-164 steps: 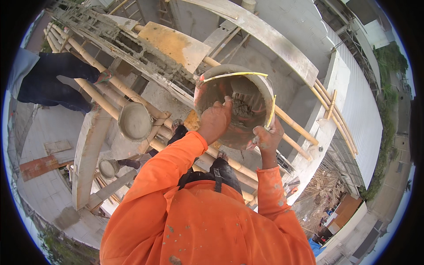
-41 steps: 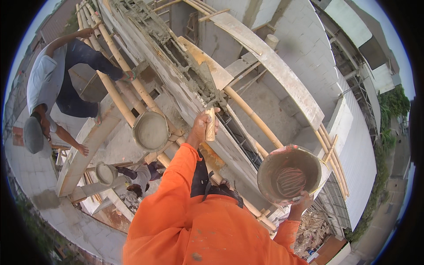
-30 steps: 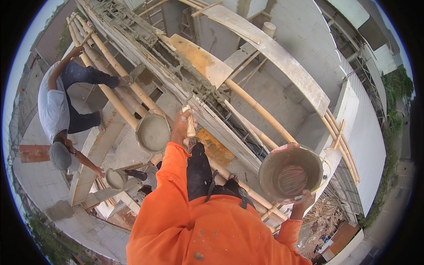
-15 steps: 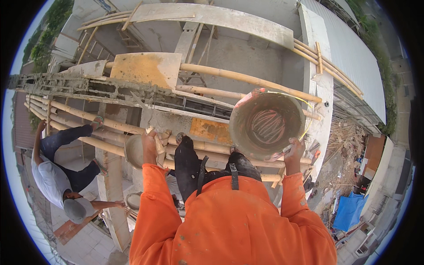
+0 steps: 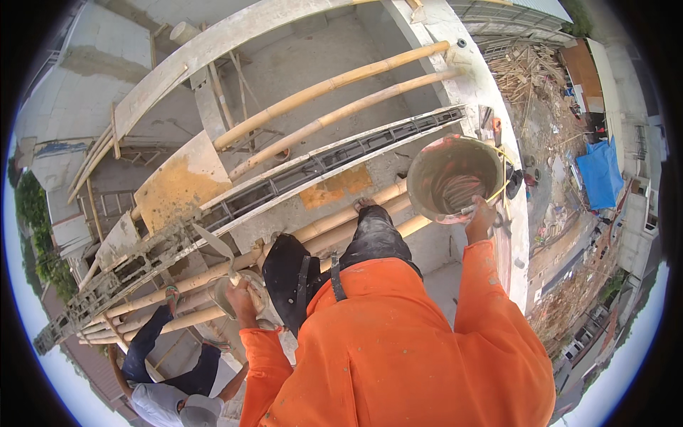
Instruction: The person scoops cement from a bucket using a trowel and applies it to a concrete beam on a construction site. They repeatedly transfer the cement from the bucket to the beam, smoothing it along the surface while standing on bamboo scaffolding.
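A trowel (image 5: 216,242) with a mortar-smeared blade is in my left hand (image 5: 242,302), its fingers wrapped round the handle and the blade pointing forward and left. My right hand (image 5: 482,219) grips the near right edge of a large bucket (image 5: 422,186), tilted so that its inside faces me. Grey residue coats the bucket's wall, and streaks mark its bottom. Close by my left hand is a round grey container (image 5: 222,297), partly hidden by the hand.
Bamboo poles (image 5: 334,226) run under my feet. Ahead lies a beam form with a steel rebar cage (image 5: 313,171), beside a stained board (image 5: 181,178). Rough masonry (image 5: 135,265) stands left. A co-worker (image 5: 160,398) is lower left. Right of the pale ledge (image 5: 498,107), the ground drops away.
My view and body have turned right. The bucket has moved with my right hand, still gripped. The trowel's blade now shows clearly beyond my left hand. The co-worker appears lower in the picture.
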Demonstrator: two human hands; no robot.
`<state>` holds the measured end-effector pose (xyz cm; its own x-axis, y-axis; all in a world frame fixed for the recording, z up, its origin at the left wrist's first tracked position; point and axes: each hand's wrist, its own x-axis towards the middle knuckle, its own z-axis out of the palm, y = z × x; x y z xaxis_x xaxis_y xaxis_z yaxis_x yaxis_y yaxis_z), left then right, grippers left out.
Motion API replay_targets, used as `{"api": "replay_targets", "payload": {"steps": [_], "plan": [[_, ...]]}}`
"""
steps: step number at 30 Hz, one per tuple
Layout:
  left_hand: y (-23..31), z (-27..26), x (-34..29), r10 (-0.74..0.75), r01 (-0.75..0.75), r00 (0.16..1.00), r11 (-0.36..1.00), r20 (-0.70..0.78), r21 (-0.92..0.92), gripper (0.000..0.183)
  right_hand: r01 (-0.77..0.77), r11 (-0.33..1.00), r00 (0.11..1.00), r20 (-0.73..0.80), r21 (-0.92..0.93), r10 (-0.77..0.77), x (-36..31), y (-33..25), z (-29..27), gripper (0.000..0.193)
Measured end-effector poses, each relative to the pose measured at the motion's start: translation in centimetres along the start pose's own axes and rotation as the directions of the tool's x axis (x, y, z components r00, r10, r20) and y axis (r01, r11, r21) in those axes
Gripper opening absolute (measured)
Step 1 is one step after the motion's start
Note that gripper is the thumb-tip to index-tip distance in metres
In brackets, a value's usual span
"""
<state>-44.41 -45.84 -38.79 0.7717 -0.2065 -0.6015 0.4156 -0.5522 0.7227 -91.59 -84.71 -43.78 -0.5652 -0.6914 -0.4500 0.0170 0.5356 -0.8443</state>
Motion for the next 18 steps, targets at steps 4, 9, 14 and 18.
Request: {"api": "replay_targets", "payload": {"steps": [4, 9, 14, 18], "plan": [[3.0, 2.0, 1.3, 0.008, -0.016, 0.997, 0.995, 0.081, 0.102, 0.010, 0.040, 0.992, 0.952, -0.305, 0.120, -0.002, 0.4, 2.2, -7.7, 0.047], [7.2, 5.2, 2.8, 0.026, -0.072, 0.982, 0.967, 0.188, 0.244, 0.009, -0.219, 0.976, 0.785, -0.596, -0.016, 0.167, -0.7, 6.1, -17.9, 0.036], [9.5, 7.4, 3.8, 0.091, -0.146, 0.971, 0.958, 0.221, 0.246, 0.014, -0.685, 0.728, 0.407, -0.840, -0.021, 0.358, -5.8, 4.4, -18.5, 0.032], [10.1, 9.2, 3.6, 0.060, -0.143, 0.952, 0.955, 0.300, 0.262, 0.014, -0.676, 0.654, 0.708, -0.547, -0.339, 0.447, -4.4, 14.8, -20.3, 0.038]]}}
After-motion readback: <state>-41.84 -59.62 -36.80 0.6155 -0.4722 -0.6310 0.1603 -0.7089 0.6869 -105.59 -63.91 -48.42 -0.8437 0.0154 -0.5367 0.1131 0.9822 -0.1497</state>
